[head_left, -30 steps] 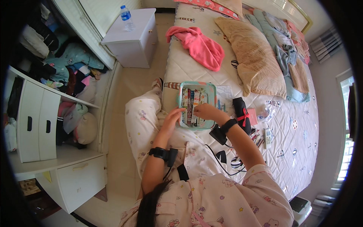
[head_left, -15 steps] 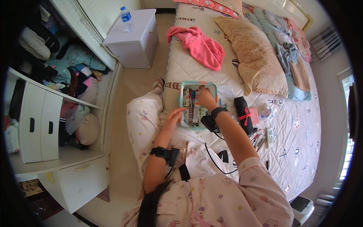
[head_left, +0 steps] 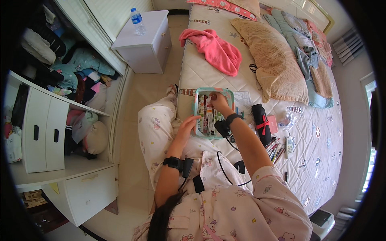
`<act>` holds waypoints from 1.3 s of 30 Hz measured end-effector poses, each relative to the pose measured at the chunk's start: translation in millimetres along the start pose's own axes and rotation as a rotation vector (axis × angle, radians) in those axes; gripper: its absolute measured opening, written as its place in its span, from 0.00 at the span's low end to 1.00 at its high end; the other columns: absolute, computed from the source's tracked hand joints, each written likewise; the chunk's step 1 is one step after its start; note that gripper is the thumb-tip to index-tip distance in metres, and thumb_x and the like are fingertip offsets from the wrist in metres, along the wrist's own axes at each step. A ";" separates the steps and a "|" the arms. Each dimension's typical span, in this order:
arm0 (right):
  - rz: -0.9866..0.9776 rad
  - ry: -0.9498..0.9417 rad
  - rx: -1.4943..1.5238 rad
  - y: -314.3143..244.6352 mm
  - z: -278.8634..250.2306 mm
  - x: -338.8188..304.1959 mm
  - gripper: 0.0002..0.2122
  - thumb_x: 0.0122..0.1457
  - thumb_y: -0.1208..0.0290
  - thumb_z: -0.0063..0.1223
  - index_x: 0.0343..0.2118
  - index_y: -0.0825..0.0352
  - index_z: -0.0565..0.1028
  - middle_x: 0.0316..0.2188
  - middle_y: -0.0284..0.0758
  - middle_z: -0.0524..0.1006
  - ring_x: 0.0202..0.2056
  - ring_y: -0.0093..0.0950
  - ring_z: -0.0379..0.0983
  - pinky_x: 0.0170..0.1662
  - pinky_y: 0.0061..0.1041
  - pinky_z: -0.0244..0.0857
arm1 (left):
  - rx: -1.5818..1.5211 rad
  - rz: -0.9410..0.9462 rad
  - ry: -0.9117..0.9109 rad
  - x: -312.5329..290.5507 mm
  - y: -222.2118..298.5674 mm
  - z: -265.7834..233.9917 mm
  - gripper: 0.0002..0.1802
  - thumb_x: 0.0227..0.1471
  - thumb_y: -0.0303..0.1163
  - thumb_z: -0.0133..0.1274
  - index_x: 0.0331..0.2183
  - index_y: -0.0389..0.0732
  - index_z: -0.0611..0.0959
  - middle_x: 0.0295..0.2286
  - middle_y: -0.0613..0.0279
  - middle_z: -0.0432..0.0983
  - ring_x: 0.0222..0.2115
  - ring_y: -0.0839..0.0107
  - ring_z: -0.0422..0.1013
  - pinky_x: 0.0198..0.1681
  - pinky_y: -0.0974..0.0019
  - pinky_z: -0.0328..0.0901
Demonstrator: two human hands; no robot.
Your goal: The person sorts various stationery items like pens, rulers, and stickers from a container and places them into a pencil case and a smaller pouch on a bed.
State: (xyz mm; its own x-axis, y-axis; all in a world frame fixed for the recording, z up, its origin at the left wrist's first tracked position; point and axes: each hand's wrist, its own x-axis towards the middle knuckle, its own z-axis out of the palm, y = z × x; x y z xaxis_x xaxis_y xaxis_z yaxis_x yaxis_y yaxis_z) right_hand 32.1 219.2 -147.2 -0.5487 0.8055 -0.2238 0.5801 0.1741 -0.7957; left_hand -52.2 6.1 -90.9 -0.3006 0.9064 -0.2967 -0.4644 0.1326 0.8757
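Note:
A pale green plastic basket (head_left: pixel 196 105) with orange patches on its rim stands on the bed, close to my lap. Several slim, printed packets (head_left: pixel 210 116) fill it side by side, a whitish one among them. At its left rim, my left hand (head_left: pixel 186 129) grips the edge with the fingertips over it. My right hand (head_left: pixel 219 103) reaches into the far right part, fingers bent downward among the packets. What those fingers hold, if anything, is hidden. White sheets (head_left: pixel 243 97) lie just right of the basket.
Right of the basket are a black roll with red ribbon (head_left: pixel 261 125), a pink box (head_left: pixel 273 124), loose pens (head_left: pixel 276 150), a white calculator (head_left: pixel 289 147) and clear plastic (head_left: pixel 287 120). Beyond lie a pink cloth (head_left: pixel 219 52) and a tan pillow (head_left: pixel 273 60). A cable (head_left: pixel 222 166) hangs near my right forearm.
The whole view has shifted slightly. My right hand stays inside the basket with its fingers a little lower and more bent; the packets near it have shifted slightly. My left hand keeps its place at the rim.

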 end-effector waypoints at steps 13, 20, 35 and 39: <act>-0.113 0.056 -0.241 -12.4 -0.5 -4.4 0.14 0.36 0.75 0.55 0.31 0.66 0.72 0.27 0.41 0.75 0.33 0.39 0.71 0.37 0.31 0.65 | 0.000 0.009 -0.002 1.7 -4.1 -5.0 0.16 0.54 0.34 0.39 0.43 0.38 0.74 0.21 0.71 0.64 0.23 0.81 0.60 0.29 0.79 0.55; -0.317 -0.053 -0.424 4.4 6.6 -1.7 0.10 0.36 0.74 0.52 0.26 0.68 0.74 0.25 0.43 0.74 0.30 0.40 0.71 0.35 0.32 0.66 | 0.010 -0.006 -0.010 0.2 -4.0 -1.9 0.17 0.54 0.35 0.39 0.42 0.38 0.74 0.21 0.71 0.63 0.23 0.81 0.59 0.29 0.78 0.56; -0.147 -0.081 -0.240 -44.2 -34.6 -43.9 0.15 0.46 0.66 0.51 0.35 0.70 0.74 0.29 0.43 0.75 0.34 0.34 0.73 0.39 0.28 0.65 | -0.011 0.013 -0.004 2.8 -2.3 1.7 0.15 0.52 0.31 0.41 0.40 0.37 0.76 0.21 0.71 0.62 0.22 0.82 0.60 0.27 0.78 0.56; -0.284 -0.029 0.111 -70.5 -94.8 -120.7 0.11 0.49 0.71 0.50 0.34 0.71 0.74 0.31 0.42 0.74 0.32 0.32 0.72 0.36 0.25 0.65 | 0.137 0.098 0.049 0.8 -10.7 0.9 0.14 0.50 0.29 0.44 0.40 0.39 0.75 0.25 0.71 0.64 0.23 0.82 0.59 0.28 0.78 0.57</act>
State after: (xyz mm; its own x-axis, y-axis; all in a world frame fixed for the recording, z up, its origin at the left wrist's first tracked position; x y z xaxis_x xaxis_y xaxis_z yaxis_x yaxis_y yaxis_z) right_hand 114.5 163.4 -10.7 -0.6975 0.7165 0.0017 0.3327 0.3260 -0.8849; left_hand -46.7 5.8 -100.1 -0.3808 0.8976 -0.2221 -0.3139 0.1005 0.9441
